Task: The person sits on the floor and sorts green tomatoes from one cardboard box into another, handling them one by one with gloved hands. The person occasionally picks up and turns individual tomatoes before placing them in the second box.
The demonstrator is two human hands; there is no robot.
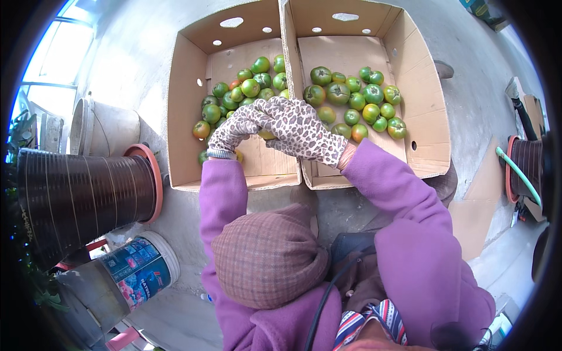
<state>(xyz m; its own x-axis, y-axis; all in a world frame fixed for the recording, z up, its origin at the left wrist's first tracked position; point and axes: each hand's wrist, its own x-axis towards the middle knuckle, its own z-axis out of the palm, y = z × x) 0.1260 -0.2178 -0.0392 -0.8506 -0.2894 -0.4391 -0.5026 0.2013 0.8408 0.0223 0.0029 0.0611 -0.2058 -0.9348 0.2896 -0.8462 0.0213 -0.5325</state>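
Note:
My left hand (237, 123), in a leopard-print glove, curves over the left cardboard box (186, 109). From the other side my right hand (303, 127), gloved alike, reaches over the divider so that the fingers of both hands meet. A yellow-green tomato (266, 134) shows between the right thumb and fingers; the gloves hide most of it. Whether the left hand also grips it cannot be told. Green and reddening tomatoes (250, 87) lie behind and beside the hands in the left box. More tomatoes (338, 93) sit in the right cardboard box (421, 109).
Left of the boxes are a white bucket (112, 127), a dark ribbed container with a red rim (88, 188) and a printed paint bucket (140, 270). Flat cardboard (472, 219) lies at right, near another red-rimmed container (524, 166) with a green hose (520, 175).

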